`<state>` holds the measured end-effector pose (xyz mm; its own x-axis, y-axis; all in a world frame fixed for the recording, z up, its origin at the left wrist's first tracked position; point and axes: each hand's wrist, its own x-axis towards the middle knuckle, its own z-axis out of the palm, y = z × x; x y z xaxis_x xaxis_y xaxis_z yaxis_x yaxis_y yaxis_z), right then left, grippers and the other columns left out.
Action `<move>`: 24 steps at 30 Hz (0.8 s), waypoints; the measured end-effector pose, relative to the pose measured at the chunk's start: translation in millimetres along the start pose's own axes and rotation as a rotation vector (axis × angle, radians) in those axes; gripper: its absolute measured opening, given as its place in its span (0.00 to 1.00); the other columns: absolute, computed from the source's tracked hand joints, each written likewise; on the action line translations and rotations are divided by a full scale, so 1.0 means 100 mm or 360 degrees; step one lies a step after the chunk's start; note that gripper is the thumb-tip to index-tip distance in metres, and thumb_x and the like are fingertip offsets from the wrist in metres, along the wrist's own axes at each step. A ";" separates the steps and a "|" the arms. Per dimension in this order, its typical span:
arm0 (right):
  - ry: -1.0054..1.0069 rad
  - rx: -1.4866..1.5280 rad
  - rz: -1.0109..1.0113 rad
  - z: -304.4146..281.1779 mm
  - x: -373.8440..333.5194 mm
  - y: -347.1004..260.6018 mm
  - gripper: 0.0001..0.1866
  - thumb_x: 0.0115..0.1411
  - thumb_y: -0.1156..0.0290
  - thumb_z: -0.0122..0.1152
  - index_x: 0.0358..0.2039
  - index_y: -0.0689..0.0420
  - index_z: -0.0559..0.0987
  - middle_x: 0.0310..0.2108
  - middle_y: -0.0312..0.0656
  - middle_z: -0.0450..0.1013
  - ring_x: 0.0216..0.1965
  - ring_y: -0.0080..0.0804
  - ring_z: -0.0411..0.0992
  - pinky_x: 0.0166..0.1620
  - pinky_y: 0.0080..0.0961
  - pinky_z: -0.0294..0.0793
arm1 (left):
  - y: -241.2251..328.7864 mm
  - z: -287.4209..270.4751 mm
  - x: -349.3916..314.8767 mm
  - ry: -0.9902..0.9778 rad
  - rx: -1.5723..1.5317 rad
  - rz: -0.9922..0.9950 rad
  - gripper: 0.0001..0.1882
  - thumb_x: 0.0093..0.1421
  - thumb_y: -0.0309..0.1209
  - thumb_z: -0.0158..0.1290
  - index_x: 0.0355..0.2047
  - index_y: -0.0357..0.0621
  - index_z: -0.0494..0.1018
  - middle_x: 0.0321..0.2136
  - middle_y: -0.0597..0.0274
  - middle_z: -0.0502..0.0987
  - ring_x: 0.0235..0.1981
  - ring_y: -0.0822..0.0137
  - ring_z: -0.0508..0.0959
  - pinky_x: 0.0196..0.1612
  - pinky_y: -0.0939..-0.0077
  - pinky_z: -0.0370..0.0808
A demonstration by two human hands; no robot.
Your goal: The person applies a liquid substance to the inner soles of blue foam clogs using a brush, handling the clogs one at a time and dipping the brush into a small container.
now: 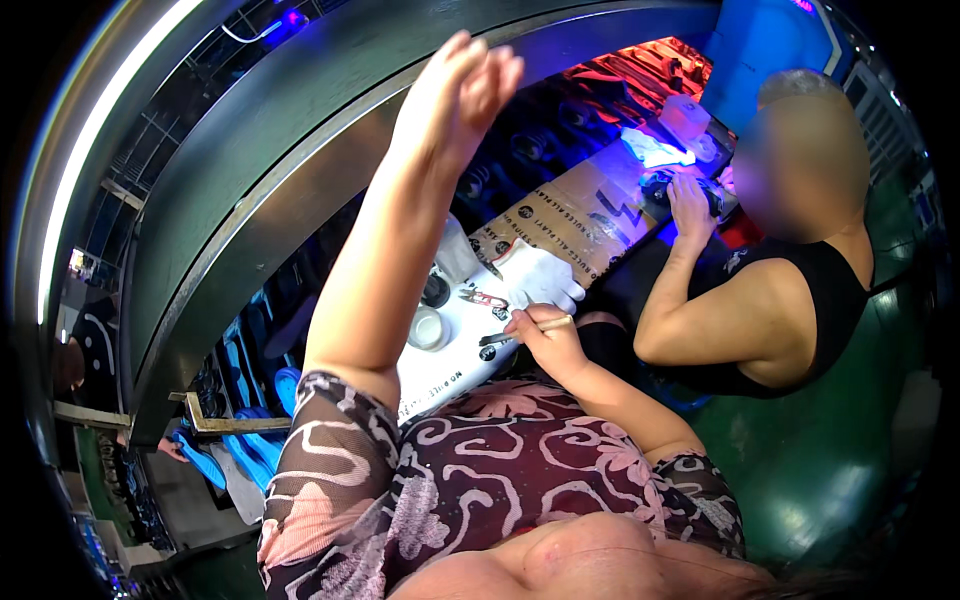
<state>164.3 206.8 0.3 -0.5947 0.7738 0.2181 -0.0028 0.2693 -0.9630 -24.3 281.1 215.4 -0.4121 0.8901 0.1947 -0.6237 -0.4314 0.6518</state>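
Note:
My left hand (462, 95) is raised high in front of the dark metal beam, its fingers loosely bent and apart with nothing visible in them. Low over the white work surface (432, 372), my right hand (550, 342) is closed around a brush (552, 323) with a pale handle; its dark tip points left. Just beyond that hand lies a white glove (540, 272). Small red-handled snips (484, 298) rest to the left of the glove. A round, clear-walled pot (429, 328) stands left of the brush tip, with a dark round object (435, 291) behind it.
A long metal beam (300, 185) curves overhead across the left and back. Flattened cardboard (565, 222) lies beyond the glove. At right, a seated co-worker (770, 300) handles a dark object (655, 188) under blue light. Blue shoe-like pieces (255, 450) sit at lower left.

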 end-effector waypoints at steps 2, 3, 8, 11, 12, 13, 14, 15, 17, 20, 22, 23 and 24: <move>-0.0049 0.0066 0.0041 -0.03 0.04 0.08 0.15 0.60 0.67 0.53 0.21 0.62 0.78 0.17 0.41 0.72 0.20 0.26 0.69 0.26 0.23 0.67 | 0.01 -0.30 -0.50 -0.0179 0.0401 -0.0035 0.28 0.57 0.33 0.55 0.56 0.39 0.60 0.32 0.59 0.71 0.36 0.67 0.74 0.45 0.71 0.73; -0.0051 0.0123 0.0068 0.00 0.05 0.10 0.15 0.60 0.67 0.53 0.22 0.62 0.79 0.17 0.40 0.72 0.20 0.25 0.69 0.26 0.22 0.67 | 0.04 -0.58 -0.72 -0.0225 0.0575 -0.0111 0.27 0.58 0.34 0.54 0.55 0.38 0.61 0.29 0.62 0.69 0.32 0.70 0.72 0.39 0.75 0.72; -0.0177 0.0328 0.0213 0.20 0.08 0.21 0.15 0.62 0.66 0.51 0.25 0.62 0.79 0.18 0.38 0.72 0.21 0.21 0.68 0.27 0.19 0.67 | 0.53 -2.01 -2.20 0.0589 0.1576 -0.0223 0.19 0.59 0.29 0.51 0.51 0.36 0.66 0.34 0.58 0.75 0.36 0.70 0.75 0.39 0.79 0.72; -0.0362 0.0310 0.0274 0.30 0.14 0.22 0.15 0.63 0.69 0.48 0.26 0.64 0.78 0.22 0.38 0.73 0.24 0.20 0.68 0.29 0.17 0.67 | 0.85 -2.82 -3.41 0.1183 0.2511 0.0126 0.20 0.56 0.28 0.53 0.49 0.37 0.68 0.39 0.55 0.75 0.40 0.66 0.75 0.43 0.75 0.71; -0.0421 0.0331 0.0279 0.33 0.15 0.16 0.15 0.63 0.69 0.48 0.26 0.64 0.78 0.22 0.37 0.73 0.24 0.20 0.67 0.30 0.17 0.67 | 0.93 -2.96 -3.83 0.1493 0.2876 0.0065 0.22 0.53 0.27 0.54 0.49 0.36 0.68 0.43 0.50 0.73 0.45 0.59 0.74 0.49 0.69 0.69; -0.0455 0.0322 0.0314 0.36 0.15 0.21 0.15 0.63 0.68 0.48 0.26 0.63 0.78 0.23 0.37 0.73 0.25 0.19 0.67 0.30 0.17 0.67 | 0.98 -3.00 -4.11 0.1567 0.3111 -0.0037 0.25 0.51 0.27 0.55 0.50 0.36 0.67 0.44 0.47 0.72 0.47 0.55 0.72 0.52 0.67 0.67; -0.0444 0.0376 0.0360 0.37 0.15 0.21 0.15 0.63 0.67 0.48 0.26 0.62 0.78 0.23 0.36 0.74 0.25 0.19 0.67 0.30 0.16 0.66 | 0.99 -3.02 -4.38 0.1641 0.3339 -0.0162 0.28 0.49 0.28 0.56 0.52 0.36 0.65 0.46 0.44 0.71 0.49 0.50 0.70 0.54 0.64 0.65; -0.0456 0.0312 0.0301 0.37 0.16 0.16 0.15 0.63 0.66 0.48 0.26 0.61 0.78 0.23 0.35 0.74 0.24 0.19 0.67 0.31 0.16 0.66 | 0.94 -3.04 -4.59 0.1771 0.3300 -0.0287 0.30 0.48 0.28 0.56 0.53 0.35 0.63 0.47 0.43 0.70 0.50 0.48 0.69 0.55 0.63 0.64; -0.0468 0.0295 0.0335 0.38 0.13 0.10 0.16 0.64 0.65 0.47 0.26 0.61 0.78 0.23 0.36 0.74 0.24 0.19 0.66 0.31 0.17 0.66 | 0.80 -3.15 -4.83 0.1873 0.3237 -0.0557 0.38 0.47 0.30 0.58 0.58 0.36 0.56 0.50 0.39 0.67 0.51 0.46 0.68 0.56 0.61 0.63; -0.0471 0.0207 0.0346 0.35 0.11 0.13 0.17 0.64 0.64 0.47 0.25 0.63 0.77 0.23 0.38 0.73 0.24 0.20 0.66 0.32 0.17 0.65 | 0.62 -3.46 -4.93 0.1927 0.2691 -0.0746 0.36 0.48 0.36 0.55 0.57 0.35 0.57 0.33 0.46 0.77 0.35 0.48 0.77 0.39 0.61 0.73; -0.0373 0.0160 0.0352 0.31 0.09 0.09 0.17 0.64 0.64 0.48 0.26 0.64 0.77 0.21 0.37 0.71 0.24 0.20 0.66 0.31 0.16 0.65 | 0.58 -3.63 -4.81 0.1802 0.2754 -0.0650 0.35 0.49 0.38 0.54 0.55 0.33 0.60 0.27 0.52 0.77 0.26 0.54 0.77 0.32 0.65 0.74; -0.0400 0.0176 0.0376 0.31 0.10 0.11 0.18 0.64 0.63 0.48 0.26 0.64 0.77 0.22 0.38 0.71 0.24 0.20 0.65 0.32 0.17 0.64 | 0.58 -3.68 -4.90 0.1854 0.2503 -0.0603 0.31 0.49 0.38 0.53 0.52 0.34 0.62 0.25 0.56 0.75 0.23 0.58 0.75 0.29 0.68 0.72; -0.0402 0.0186 0.0393 0.29 0.11 0.14 0.18 0.64 0.62 0.49 0.27 0.65 0.76 0.23 0.38 0.71 0.24 0.21 0.65 0.32 0.17 0.64 | 0.55 -3.72 -4.89 0.1872 0.2256 -0.0542 0.28 0.50 0.38 0.53 0.49 0.35 0.65 0.22 0.60 0.74 0.19 0.63 0.73 0.25 0.72 0.71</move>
<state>134.7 202.6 -14.8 -0.7687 0.6373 -0.0549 0.0825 0.0136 -0.9965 -103.9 -232.6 -117.0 -0.9766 0.0908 -0.1948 -0.0778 0.6954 0.7144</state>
